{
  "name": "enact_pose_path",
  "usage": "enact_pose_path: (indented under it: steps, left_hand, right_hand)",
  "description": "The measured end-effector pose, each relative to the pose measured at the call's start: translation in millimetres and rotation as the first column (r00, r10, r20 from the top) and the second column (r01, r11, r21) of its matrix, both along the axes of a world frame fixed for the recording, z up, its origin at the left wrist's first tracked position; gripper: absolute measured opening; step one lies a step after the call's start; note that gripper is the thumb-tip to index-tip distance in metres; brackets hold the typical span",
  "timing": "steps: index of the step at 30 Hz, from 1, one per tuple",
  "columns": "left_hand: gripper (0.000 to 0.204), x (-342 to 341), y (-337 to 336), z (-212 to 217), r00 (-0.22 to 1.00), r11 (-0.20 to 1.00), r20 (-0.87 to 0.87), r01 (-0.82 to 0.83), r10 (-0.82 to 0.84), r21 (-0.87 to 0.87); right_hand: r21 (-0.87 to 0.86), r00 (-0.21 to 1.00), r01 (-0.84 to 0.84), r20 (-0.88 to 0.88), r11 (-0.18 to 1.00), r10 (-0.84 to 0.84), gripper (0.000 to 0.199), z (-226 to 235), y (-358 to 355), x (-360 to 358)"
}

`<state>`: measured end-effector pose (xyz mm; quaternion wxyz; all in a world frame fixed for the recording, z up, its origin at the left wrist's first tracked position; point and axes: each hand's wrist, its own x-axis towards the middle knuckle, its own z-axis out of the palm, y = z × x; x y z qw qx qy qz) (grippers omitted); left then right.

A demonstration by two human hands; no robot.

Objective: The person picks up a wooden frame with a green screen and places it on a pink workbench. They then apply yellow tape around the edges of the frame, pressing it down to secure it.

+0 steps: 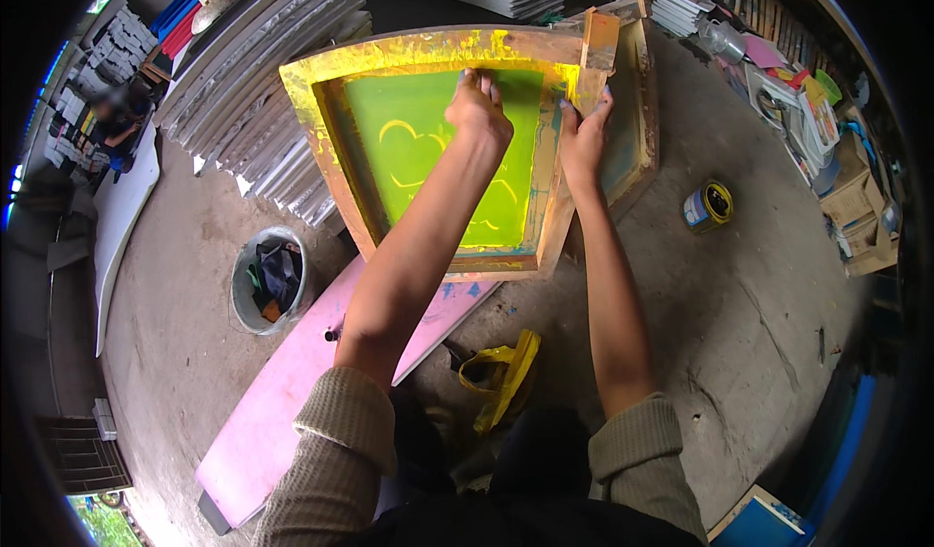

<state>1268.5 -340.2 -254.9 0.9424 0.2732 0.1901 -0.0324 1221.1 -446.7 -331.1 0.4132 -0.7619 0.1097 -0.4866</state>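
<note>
A wooden screen-printing frame (pixel 387 58), smeared with yellow paint, lies tilted in front of me. Its green-yellow mesh (pixel 389 99) bears a light heart-like outline. My left hand (pixel 479 109) is closed and pressed to the mesh near the far rail; its fingers are mostly turned away, so anything in them is hidden. With thumb and fingers around the frame's right rail, my right hand (pixel 587 138) grips it just below an upright wooden block (pixel 600 41). Another wooden frame (pixel 642 109) shows behind and to the right.
A pink board (pixel 263 420) slants below the frame, beside a bucket (pixel 239 299) of rags. Yellow-stained straps (pixel 511 382) lie near my feet. An open paint can (pixel 707 206) stands right. Stacked white sheets (pixel 263 90) rise at left; a person (pixel 119 124) is farther off.
</note>
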Motion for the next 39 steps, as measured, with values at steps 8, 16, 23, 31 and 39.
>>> enact_pose_path:
  steps: [8,16,23,31,39]
  left_hand:
    - [0.016,11.3,25.4,-7.9,0.979,0.970,-0.011,-0.198,0.202,0.142]
    - [0.020,36.3,82.8,17.3,0.943,0.937,-0.061,-0.314,0.326,0.152]
    - [0.015,48.5,99.5,27.1,0.910,0.921,-0.150,-0.370,0.386,0.125]
    - [0.025,104.7,121.6,-16.1,0.895,0.908,-0.184,-0.418,0.406,-0.032]
    - [0.025,125.9,147.7,-31.8,0.979,0.951,-0.191,-0.128,0.075,-0.282]
  right_hand:
    - [-0.062,0.996,0.085,0.006,0.994,-0.085,0.061,13.7,-0.3,-9.6]
    - [-0.500,0.980,0.144,0.195,0.854,-0.051,0.047,99.9,45.5,-17.1]
    - [-0.755,0.978,-0.204,-0.124,0.623,0.169,0.040,115.9,77.3,43.6]
    - [-0.682,0.886,-0.403,-0.458,0.610,0.074,0.045,136.5,142.8,80.7]
    - [-0.595,0.803,-0.386,-0.593,0.705,-0.062,0.053,144.4,160.9,80.8]
